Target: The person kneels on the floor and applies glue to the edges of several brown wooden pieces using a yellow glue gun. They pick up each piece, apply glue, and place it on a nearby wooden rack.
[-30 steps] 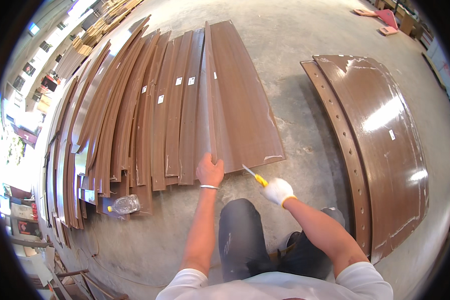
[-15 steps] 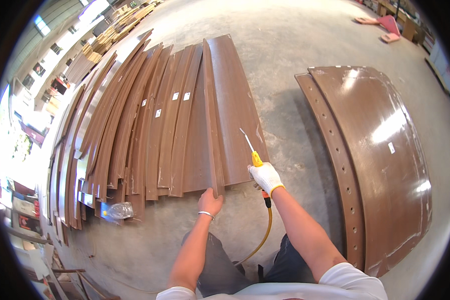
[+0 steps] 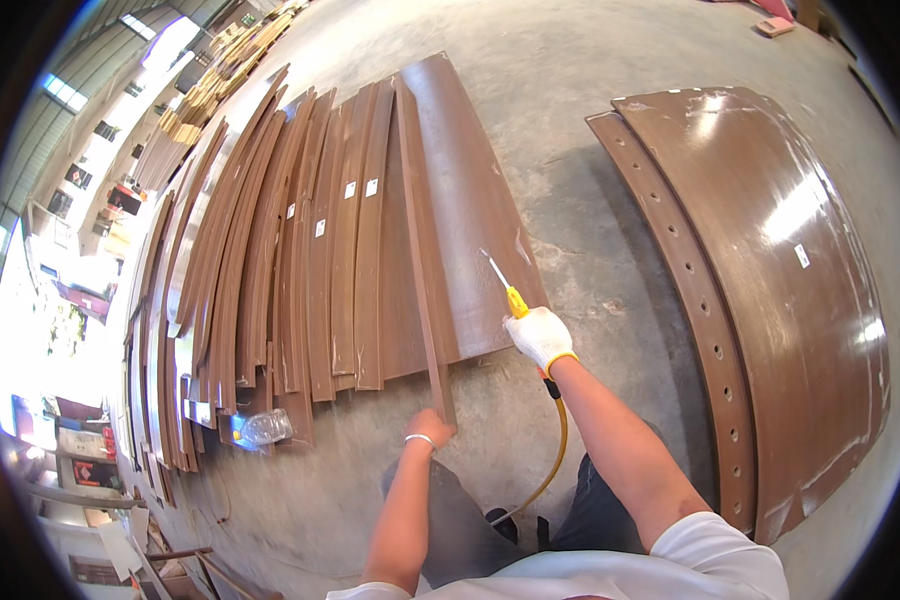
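My left hand (image 3: 430,428), bare with a white band at the wrist, grips the near end of a long narrow brown strip (image 3: 422,270). This strip lies along a wide, slightly curved brown panel (image 3: 462,190), and its end juts past the panel's near edge. In my right hand (image 3: 542,338), which wears a white knitted glove with a yellow cuff, is a yellow air blow gun (image 3: 516,301). Its thin metal nozzle points away over the panel. A yellowish hose (image 3: 559,440) runs from the gun down between my legs.
Left of the panel lie several long brown strips (image 3: 345,250), some with white labels. A clear plastic bottle (image 3: 264,428) rests by their near ends. Across the concrete floor (image 3: 595,250) at right is a large curved brown panel (image 3: 760,250) beside a strip with holes (image 3: 692,280).
My left hand has drawn the narrow strip toward me, so more of it sticks out past the panel's edge. The right hand still holds the blow gun; the view has shifted slightly.
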`<state>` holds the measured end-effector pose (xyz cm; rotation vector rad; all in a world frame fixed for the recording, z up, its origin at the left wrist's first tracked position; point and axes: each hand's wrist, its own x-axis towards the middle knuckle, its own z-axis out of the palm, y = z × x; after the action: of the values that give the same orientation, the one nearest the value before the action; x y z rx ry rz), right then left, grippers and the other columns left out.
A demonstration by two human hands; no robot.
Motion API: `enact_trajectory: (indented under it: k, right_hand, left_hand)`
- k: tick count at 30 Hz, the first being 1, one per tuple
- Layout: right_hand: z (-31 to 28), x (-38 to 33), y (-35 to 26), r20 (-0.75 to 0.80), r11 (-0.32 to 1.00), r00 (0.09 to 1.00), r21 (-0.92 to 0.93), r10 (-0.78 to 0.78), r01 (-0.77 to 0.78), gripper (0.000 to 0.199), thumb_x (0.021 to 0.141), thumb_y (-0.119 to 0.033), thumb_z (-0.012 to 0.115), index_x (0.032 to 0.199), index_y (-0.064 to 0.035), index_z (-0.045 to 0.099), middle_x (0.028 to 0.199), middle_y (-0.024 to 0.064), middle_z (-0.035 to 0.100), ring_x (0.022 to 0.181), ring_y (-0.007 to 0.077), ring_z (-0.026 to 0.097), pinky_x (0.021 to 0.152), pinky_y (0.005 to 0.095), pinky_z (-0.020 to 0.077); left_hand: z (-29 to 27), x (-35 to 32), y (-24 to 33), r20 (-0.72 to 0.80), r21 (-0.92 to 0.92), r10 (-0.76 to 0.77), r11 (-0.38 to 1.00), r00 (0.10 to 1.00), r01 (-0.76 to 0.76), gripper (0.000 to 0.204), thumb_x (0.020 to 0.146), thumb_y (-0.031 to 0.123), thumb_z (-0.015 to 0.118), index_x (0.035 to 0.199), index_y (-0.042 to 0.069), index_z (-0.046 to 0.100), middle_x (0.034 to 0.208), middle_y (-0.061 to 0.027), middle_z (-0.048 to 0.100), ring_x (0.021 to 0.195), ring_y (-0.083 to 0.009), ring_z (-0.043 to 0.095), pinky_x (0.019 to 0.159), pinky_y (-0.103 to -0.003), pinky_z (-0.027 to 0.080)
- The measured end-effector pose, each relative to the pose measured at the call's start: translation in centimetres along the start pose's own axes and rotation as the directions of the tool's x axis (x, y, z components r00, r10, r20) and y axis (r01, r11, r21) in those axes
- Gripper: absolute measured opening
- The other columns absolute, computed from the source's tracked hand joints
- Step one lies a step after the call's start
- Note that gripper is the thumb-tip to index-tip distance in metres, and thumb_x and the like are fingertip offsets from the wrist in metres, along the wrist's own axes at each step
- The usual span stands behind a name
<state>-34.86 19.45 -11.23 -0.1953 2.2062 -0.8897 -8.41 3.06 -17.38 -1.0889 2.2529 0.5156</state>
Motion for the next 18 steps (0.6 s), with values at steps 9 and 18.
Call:
enact_trajectory:
  k: [9, 18]
  right_hand:
    - [0.7, 0.5, 0.3, 0.098, 0.997, 0.994, 0.074, -0.036, 0.029, 0.046, 0.092, -0.049, 0.065, 0.094, -0.004, 0.074, 0.08, 0.0171, 0.073, 0.079, 0.0344, 0.075, 0.076, 0.0451, 0.0575]
    - [1.1, 0.5, 0.7, 0.188, 0.998, 0.981, 0.023, 0.055, -0.061, 0.042, 0.094, -0.044, 0.067, 0.092, -0.0025, 0.072, 0.067, 0.0121, 0.069, 0.058, 0.0261, 0.071, 0.06, 0.0404, 0.0566]
  left_hand:
    - [2.4, -5.1, 0.7, 0.007, 0.095, -0.113, 0.989, 0.994, 0.112, 0.104, 0.075, 0.04, 0.082, 0.161, 0.006, 0.034, 0.156, -0.0251, 0.051, 0.131, -0.0418, 0.061, 0.109, -0.048, 0.05]
    - [8.0, -3.9, 5.1, -0.162, 0.09, -0.027, 0.995, 0.986, 0.042, 0.127, 0.079, 0.048, 0.082, 0.168, 0.007, 0.002, 0.173, -0.0299, 0.006, 0.156, -0.0521, 0.023, 0.116, -0.076, 0.025]
